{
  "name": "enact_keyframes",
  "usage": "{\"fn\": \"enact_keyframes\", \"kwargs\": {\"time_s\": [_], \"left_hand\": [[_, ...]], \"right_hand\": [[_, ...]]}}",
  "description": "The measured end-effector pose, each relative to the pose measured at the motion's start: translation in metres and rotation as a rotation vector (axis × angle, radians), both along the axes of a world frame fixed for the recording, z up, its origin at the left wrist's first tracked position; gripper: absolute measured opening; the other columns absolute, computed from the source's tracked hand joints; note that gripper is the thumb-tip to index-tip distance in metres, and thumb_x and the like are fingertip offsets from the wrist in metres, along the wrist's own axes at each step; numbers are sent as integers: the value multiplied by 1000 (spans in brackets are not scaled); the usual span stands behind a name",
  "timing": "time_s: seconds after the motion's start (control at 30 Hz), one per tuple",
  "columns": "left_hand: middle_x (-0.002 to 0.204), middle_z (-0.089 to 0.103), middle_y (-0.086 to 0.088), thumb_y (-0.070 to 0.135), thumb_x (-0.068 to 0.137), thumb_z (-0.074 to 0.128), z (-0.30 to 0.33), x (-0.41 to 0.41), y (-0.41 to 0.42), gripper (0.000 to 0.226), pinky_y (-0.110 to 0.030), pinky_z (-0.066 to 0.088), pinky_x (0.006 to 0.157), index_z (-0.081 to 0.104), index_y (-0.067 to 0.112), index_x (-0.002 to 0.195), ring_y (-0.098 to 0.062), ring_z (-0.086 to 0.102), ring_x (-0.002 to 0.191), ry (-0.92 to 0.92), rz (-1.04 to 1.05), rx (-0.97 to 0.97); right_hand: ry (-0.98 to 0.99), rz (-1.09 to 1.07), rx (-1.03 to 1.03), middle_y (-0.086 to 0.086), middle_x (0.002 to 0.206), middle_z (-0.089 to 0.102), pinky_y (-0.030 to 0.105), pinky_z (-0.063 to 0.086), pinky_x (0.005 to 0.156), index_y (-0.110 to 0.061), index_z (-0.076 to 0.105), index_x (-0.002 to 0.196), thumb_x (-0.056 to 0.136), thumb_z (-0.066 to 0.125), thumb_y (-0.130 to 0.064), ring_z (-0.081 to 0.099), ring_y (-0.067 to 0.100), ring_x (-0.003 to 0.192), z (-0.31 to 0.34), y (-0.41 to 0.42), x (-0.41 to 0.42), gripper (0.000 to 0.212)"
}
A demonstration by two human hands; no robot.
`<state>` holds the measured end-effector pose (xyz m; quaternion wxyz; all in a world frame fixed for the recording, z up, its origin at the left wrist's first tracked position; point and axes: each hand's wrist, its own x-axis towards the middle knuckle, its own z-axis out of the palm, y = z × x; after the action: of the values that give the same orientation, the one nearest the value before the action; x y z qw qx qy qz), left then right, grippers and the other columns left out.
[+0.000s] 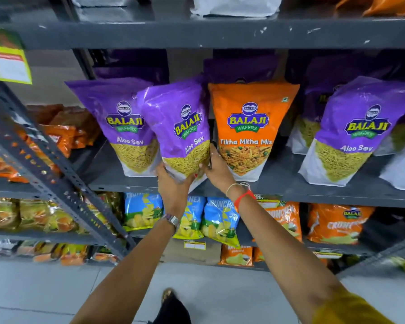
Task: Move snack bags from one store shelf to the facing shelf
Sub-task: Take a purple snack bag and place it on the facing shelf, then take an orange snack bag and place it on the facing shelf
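Observation:
A purple Aloo Sev bag (pixel 178 122) stands tilted to the right at the front of the dark middle shelf (pixel 290 195). My left hand (pixel 173 183) cups its bottom from below. My right hand (pixel 216 169) grips its lower right edge, between it and an orange Tikha Mitha Mix bag (pixel 248 127). Another purple Aloo Sev bag (pixel 119 118) stands just behind on the left, and a third (pixel 351 136) stands at the right. More purple bags fill the row behind.
A slanted grey rack post (pixel 45 169) crosses the left side. Blue chip bags (pixel 211 220) and orange Crunchex bags (pixel 337 225) sit on the shelf below. Orange packs (pixel 56 134) lie on the left rack. Grey floor and my foot (pixel 171 300) are underneath.

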<state>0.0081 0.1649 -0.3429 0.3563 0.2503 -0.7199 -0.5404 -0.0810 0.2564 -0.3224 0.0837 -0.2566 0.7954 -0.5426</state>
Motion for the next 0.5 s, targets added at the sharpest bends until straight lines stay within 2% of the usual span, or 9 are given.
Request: {"fn": "enact_keyframes", "kwargs": {"time_s": [0.1,0.2,0.27,0.33,0.37,0.43,0.5], "left_hand": [[130,55,-9,24,63,82,0,-12,2,82,-28,40,87,35,17,129,-26,53,117,-23,28,-15],[139,49,-10,23,63,81,-2,-19,2,90,-30,41,95,29,17,136,-27,50,123,-11,14,-20],[142,44,-10,28,62,80,-6,-21,3,94,-38,40,105,28,17,138,-26,43,130,19,68,-43],[136,42,-17,33,66,76,-9,-16,15,84,-47,37,106,33,11,134,-28,38,127,-12,223,-210],[130,43,-20,31,71,73,-9,-14,24,74,-47,36,104,37,8,131,-28,36,122,2,263,-286],[119,48,-23,23,81,65,-5,-14,42,50,-41,36,99,45,3,122,-24,38,114,110,144,-400],[120,50,-14,19,87,58,0,-22,55,41,-36,39,100,46,2,122,-14,43,114,138,-145,-370]], "right_hand": [[123,-113,45,19,135,54,39,43,102,-8,32,142,84,53,6,51,34,124,-10,-5,3,64],[176,-143,74,18,149,37,44,35,112,-10,26,146,86,51,3,38,35,136,-17,-1,13,66],[194,-217,-40,17,146,41,44,43,106,-10,39,141,86,50,2,49,31,128,-20,13,22,57],[250,-462,-167,19,132,51,35,50,92,-7,55,125,82,56,0,60,24,109,-18,31,28,44],[275,-607,-211,18,125,53,30,51,83,-8,58,119,78,62,-2,61,21,100,-16,42,29,41],[262,-817,-235,17,121,50,23,45,73,-10,55,118,69,72,-9,57,22,98,-11,61,22,52],[193,-838,-182,17,125,43,23,39,82,-10,46,127,61,82,-17,45,26,116,-11,78,7,75]]}}
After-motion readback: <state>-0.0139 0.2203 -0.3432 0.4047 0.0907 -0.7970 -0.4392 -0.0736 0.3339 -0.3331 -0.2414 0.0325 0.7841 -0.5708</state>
